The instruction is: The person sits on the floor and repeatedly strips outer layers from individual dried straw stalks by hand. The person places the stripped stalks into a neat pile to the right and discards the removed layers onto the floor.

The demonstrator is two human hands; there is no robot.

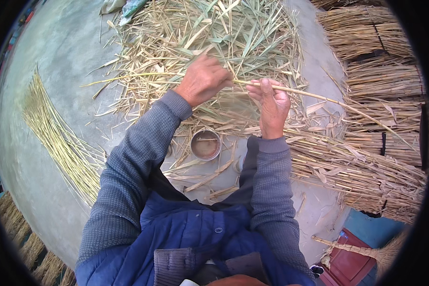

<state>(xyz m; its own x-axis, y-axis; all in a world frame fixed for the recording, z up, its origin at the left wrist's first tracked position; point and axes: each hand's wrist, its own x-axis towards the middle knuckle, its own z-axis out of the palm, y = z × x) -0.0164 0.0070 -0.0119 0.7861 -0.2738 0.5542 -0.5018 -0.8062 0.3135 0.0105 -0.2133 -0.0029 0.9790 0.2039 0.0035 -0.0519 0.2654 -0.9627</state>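
A long, thin reed stalk point(329, 99) runs across both my hands, its thicker pale end stretching out to the right. My left hand point(205, 78) is closed round it, knuckles up, and the fingertips are hidden beneath. Palm up, my right hand point(270, 102) pinches the stalk between thumb and fingers a short way to the right. The stalk's thin, yellowish end point(128, 76) seems to come out left of my left hand. Under my hands and beyond lies a heap of dry and greenish leaves point(214, 33).
A round metal bowl point(206, 151) stands on the grey floor between my legs. To the left lies a fan of cleaned stalks point(64, 136). Uncleaned reeds point(348, 164) lie at my right, beside tied bundles point(381, 81). A broom point(352, 247) rests over a dark red object point(346, 264).
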